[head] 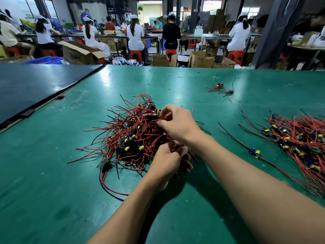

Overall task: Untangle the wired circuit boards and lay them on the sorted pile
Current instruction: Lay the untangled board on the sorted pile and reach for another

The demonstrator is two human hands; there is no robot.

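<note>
The right hand's fingers are closed narrow, thumb and forefinger pinching a red wire at the top of the tangled heap, just beside a small circuit board that sits high in the knot. The right hand is over the heap's far right side, with its forearm running back toward the lower right. Nearer the viewer, the left hand's fingers are curled tight into the heap's near right edge, gripping a clump of it; which strands or boards lie inside that grip is hidden under the left hand. The heap is a mound of red and black leads with small boards carrying yellow and blue parts, and it rests in the middle of the green counter, loose wire ends fanning out to the left and toward the near edge. To the right, well apart from the heap, lies the sorted pile, its boards lined up roughly side by side and its wires running in one direction. One single board lies at the pile's near left edge. Farther back on the counter sits a small separate bunch of boards and wires, with a rubber band lying to its left. A dark panel covers the counter's left side. Beyond the counter, workers in white caps sit on red stools among cardboard boxes.
</note>
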